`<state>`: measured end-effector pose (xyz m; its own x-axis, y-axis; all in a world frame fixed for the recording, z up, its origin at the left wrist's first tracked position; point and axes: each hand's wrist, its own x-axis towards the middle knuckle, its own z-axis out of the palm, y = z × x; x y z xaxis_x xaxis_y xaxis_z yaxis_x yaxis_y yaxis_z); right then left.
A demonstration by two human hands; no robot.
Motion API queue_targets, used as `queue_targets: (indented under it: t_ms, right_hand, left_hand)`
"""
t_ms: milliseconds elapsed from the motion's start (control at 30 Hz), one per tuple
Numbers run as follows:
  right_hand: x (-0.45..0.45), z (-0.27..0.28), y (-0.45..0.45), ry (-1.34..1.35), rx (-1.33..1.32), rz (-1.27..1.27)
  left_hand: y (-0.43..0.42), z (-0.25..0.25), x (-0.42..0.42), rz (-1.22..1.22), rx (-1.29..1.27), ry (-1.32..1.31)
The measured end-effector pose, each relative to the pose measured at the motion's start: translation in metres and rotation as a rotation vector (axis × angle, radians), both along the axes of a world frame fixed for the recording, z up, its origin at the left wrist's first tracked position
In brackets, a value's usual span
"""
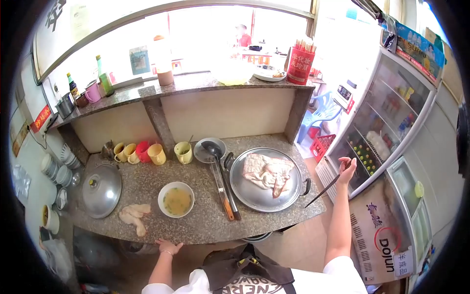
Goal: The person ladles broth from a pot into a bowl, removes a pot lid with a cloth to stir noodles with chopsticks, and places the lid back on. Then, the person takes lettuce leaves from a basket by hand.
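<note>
The right hand (347,171) is closed on a thin dark rod (322,191), its tip near the round metal pan (245,194) where pale meat (267,171) lies. The left hand (169,246), fingers apart, is at the counter (210,228) edge. The step seems to be handling this rod; moving it calls for steady grip. From here, its exact kind is unclear.

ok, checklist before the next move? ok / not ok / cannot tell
1. Long thin dark rod held in right hand: ok.
2. Rod apart from the large pale meat-like slab: ok.
3. Slab within the round silver metal tray: ok.
4. Smaller pale meat-like piece off the speckled grey stone counter: not ok, lying on it.
5. Round white bowl upright: ok.
6. Left hand clear of counter edge: cannot tell.
</note>
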<state>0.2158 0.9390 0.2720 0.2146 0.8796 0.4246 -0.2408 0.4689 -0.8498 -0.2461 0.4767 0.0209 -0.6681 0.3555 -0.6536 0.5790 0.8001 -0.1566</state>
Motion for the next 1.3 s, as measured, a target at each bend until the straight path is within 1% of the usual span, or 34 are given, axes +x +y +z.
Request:
queue_targets:
  t_ms: [33,167,333,467,600,667,700,733,767,800,833,867,933,1033,1067,1133,1167,1300]
  right_hand:
    - [0.0,-0.002,0.001,0.002,-0.003,-0.011]
    - [0.003,-0.004,0.005,0.001,0.007,-0.004]
    - [0.005,-0.006,0.005,0.0,-0.003,0.003]
    - [0.002,-0.004,0.002,0.013,0.006,0.028]
    - [-0.002,-0.005,0.003,-0.024,0.01,0.039]
    - [-0.006,-0.002,-0.001,-0.018,0.009,0.019]
    - [-0.008,0.0,-0.005,-0.016,0.004,0.005]
    - [-0.008,0.002,-0.008,-0.034,0.008,0.011]
    - [-0.004,-0.01,-0.002,0.026,0.029,-0.019]
    - [-0.006,-0.01,0.015,0.111,0.092,-0.045]
    - [0.001,-0.008,0.006,0.016,0.014,0.048]
    - [0.0,-0.006,0.003,0.004,0.009,0.017]
    - [0.002,-0.004,0.001,-0.022,0.021,0.009]
    - [0.003,-0.004,0.002,-0.009,-0.013,0.013]
    - [0.002,-0.004,0.002,-0.014,-0.012,0.012]
    - [0.0,-0.004,0.001,-0.024,-0.013,0.012]
    - [-0.001,-0.005,0.001,-0.03,0.0,0.014]
    - [-0.004,-0.007,0.006,-0.022,0.013,0.05]
  left_hand:
    - [-0.001,-0.007,-0.002,-0.002,0.0,0.009]
    - [-0.001,-0.003,0.001,-0.002,0.003,0.024]
    - [-0.004,-0.012,-0.002,-0.005,0.024,0.016]
    - [-0.002,-0.003,-0.002,-0.012,0.029,-0.001]
    - [-0.001,-0.005,-0.003,-0.019,0.02,-0.016]
    - [-0.004,-0.004,-0.002,0.075,0.073,-0.025]
    - [-0.001,0.001,0.001,0.094,0.055,0.003]
    - [-0.004,-0.001,0.002,0.136,0.126,0.007]
    - [-0.009,0.003,0.001,-0.002,0.032,-0.132]
    - [0.004,0.014,-0.009,-0.141,-0.021,-0.245]
    - [0.002,0.015,0.004,-0.053,0.022,-0.005]
    - [0.003,0.013,0.007,-0.001,0.072,0.077]
    - [0.005,0.012,0.001,-0.059,-0.072,-0.043]
    - [-0.002,-0.014,-0.006,0.006,-0.006,-0.013]
    - [0.001,-0.012,-0.007,0.007,0.001,-0.007]
    - [0.004,0.007,0.001,-0.011,-0.063,-0.038]
    - [0.004,0.015,0.006,0.048,0.019,-0.016]
    - [0.003,0.002,-0.002,0.031,-0.037,-0.043]
